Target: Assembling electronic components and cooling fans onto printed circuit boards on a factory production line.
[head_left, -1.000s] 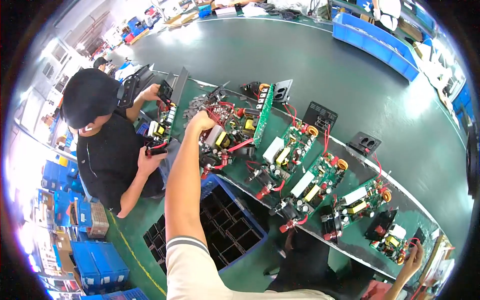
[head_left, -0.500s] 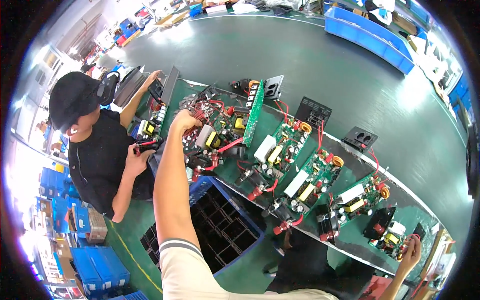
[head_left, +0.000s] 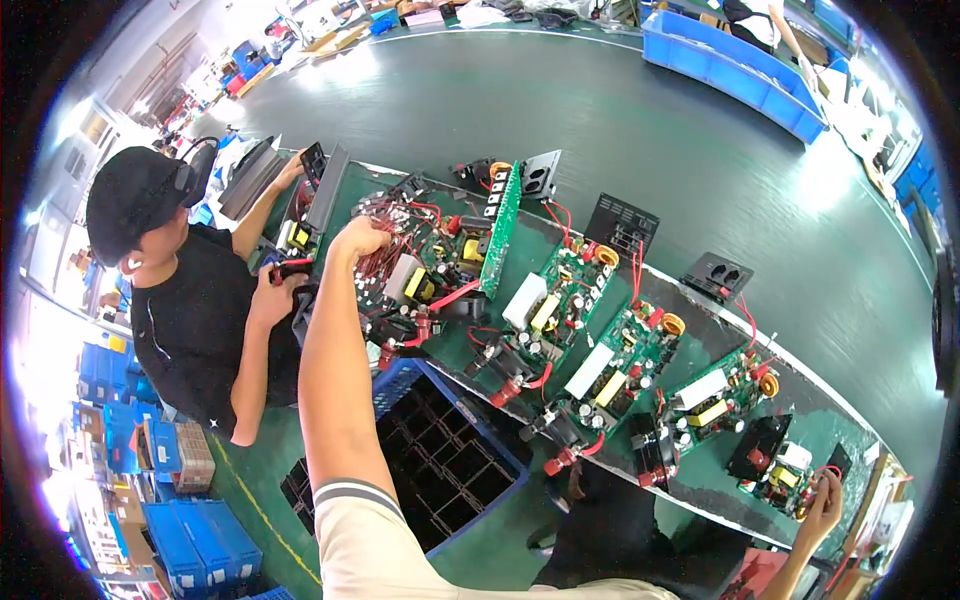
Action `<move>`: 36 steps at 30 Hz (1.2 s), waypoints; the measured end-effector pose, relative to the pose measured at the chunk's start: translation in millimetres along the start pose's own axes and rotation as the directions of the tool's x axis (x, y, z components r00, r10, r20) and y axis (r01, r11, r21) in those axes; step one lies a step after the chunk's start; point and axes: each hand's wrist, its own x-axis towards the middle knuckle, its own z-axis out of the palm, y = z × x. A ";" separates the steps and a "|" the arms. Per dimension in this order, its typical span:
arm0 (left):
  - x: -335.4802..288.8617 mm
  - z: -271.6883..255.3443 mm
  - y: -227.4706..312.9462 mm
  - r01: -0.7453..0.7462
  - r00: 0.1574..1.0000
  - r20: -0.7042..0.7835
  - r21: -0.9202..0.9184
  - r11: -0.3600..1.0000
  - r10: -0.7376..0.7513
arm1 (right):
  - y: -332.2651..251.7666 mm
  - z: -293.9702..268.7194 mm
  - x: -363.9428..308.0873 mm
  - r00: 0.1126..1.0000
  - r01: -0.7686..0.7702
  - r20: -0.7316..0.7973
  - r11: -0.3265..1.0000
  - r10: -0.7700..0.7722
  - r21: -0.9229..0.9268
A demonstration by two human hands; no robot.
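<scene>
Our left hand [head_left: 362, 238] was bent down at the heap of red wires [head_left: 375, 262] on the green table [head_left: 530, 240], but we could not tell if it pinched any. Our right hand [head_left: 823, 505] was well apart from it, next to the circuit board [head_left: 782, 482] at the table's right end; we could not tell its grip.

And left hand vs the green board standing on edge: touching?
Apart. Head view shows red wires and a yellow component between left hand and green board.

Wide downward view from head height
</scene>
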 end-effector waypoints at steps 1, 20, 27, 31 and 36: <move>2.0 -3.4 4.1 0.034 0.999 0.012 0.018 0.999 -0.034 | -2.4 1.4 -0.5 1.000 -0.002 0.000 1.000 0.002 0.001; -5.8 -33.6 9.4 0.104 0.993 0.055 0.029 0.994 -0.106 | -25.1 14.3 -3.1 1.000 -0.021 0.016 0.997 0.020 0.074; -25.1 -50.8 14.0 0.015 1.000 0.027 0.021 1.000 -0.016 | -20.4 10.7 -5.9 0.999 -0.043 0.037 0.992 0.039 0.120; -23.6 -63.6 9.0 0.053 0.997 0.045 0.078 0.996 -0.057 | -14.1 9.8 -7.5 0.999 -0.009 0.048 0.990 0.002 0.139; -19.8 -75.3 -9.4 0.066 0.997 -0.052 0.119 0.991 -0.060 | -11.6 10.7 -8.8 0.998 -0.025 0.061 0.985 0.015 0.171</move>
